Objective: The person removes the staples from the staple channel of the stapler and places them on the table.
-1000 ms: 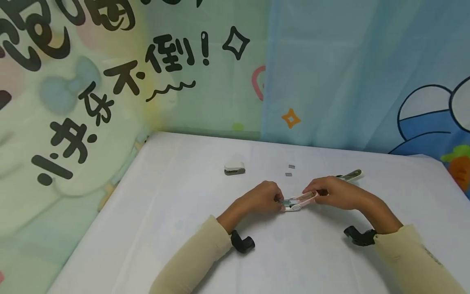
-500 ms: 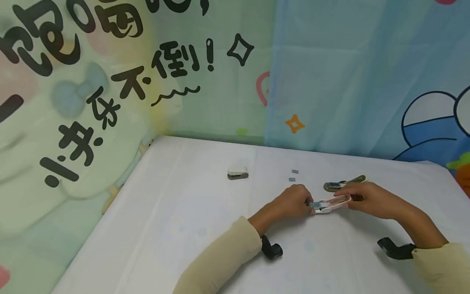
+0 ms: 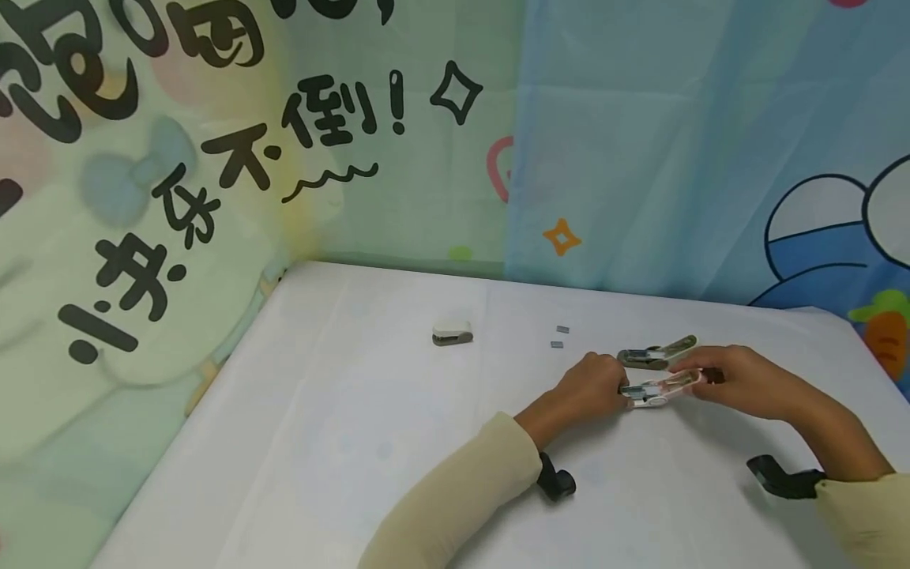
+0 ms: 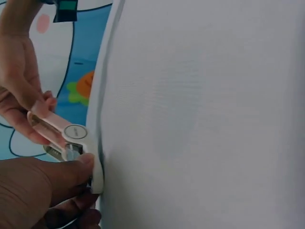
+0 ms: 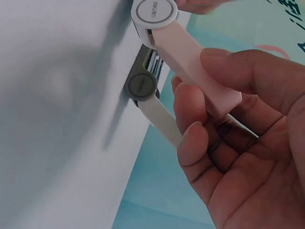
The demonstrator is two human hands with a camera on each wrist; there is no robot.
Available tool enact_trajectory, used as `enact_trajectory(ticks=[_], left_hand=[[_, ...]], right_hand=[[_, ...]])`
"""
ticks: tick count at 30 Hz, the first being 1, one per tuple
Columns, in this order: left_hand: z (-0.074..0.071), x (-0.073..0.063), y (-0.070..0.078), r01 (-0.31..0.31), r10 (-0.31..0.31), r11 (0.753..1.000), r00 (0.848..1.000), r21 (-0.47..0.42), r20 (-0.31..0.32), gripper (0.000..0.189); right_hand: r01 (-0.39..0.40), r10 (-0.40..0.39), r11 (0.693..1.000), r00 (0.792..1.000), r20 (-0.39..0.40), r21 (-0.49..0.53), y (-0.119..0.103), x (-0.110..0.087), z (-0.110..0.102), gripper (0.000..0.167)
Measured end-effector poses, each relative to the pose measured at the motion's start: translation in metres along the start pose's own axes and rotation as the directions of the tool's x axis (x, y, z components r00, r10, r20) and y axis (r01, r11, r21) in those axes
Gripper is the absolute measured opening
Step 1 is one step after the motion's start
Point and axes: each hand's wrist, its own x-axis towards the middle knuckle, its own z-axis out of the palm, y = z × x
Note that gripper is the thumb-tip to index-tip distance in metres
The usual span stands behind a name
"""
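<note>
A pink and white stapler (image 3: pixel 661 390) is folded open between both hands, held just above the table. My left hand (image 3: pixel 588 389) pinches the white base end, with the thumb (image 4: pixel 78 167) near the metal channel in the left wrist view. The pink top arm (image 5: pixel 188 59) is gripped between thumb and fingers of my right hand (image 3: pixel 742 381). Just behind, a dark green and white stapler (image 3: pixel 642 359) lies folded open on the table. Its white arm (image 5: pixel 162 119) is partly hidden by my right fingers in the right wrist view.
A small white and grey stapler (image 3: pixel 453 333) stands to the left on the white-covered table (image 3: pixel 320 442). Two small grey staple strips (image 3: pixel 562 329) lie further back, near the middle. Printed curtains (image 3: pixel 640 142) hang behind the table.
Both hands have shifted right with the pink stapler, which stays folded open. More of the green stapler shows now, since the right hand has moved from in front of it.
</note>
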Motion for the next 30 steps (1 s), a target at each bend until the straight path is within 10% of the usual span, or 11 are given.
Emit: enact_trajectory(ticks=[15, 24, 30], left_hand=[[0.004, 0.002, -0.001, 0.059, -0.058, 0.998, 0.998, -0.010, 0.025, 0.016], [-0.012, 0.002, -0.022, 0.057, -0.054, 0.993, 0.998, -0.107, 0.023, 0.059], [-0.044, -0.011, -0.059, -0.003, -0.022, 0.978, 0.993, -0.210, -0.116, 0.067]], right_hand=[[-0.063, 0.074, 0.995, 0.988, 0.135, -0.083, 0.011, 0.003, -0.001, 0.031], [0.092, -0.128, 0.973, 0.977, -0.168, -0.211, -0.042, 0.023, -0.022, 0.024], [0.188, -0.207, 0.977, 0.953, -0.224, -0.102, -0.069, 0.047, -0.012, 0.023]])
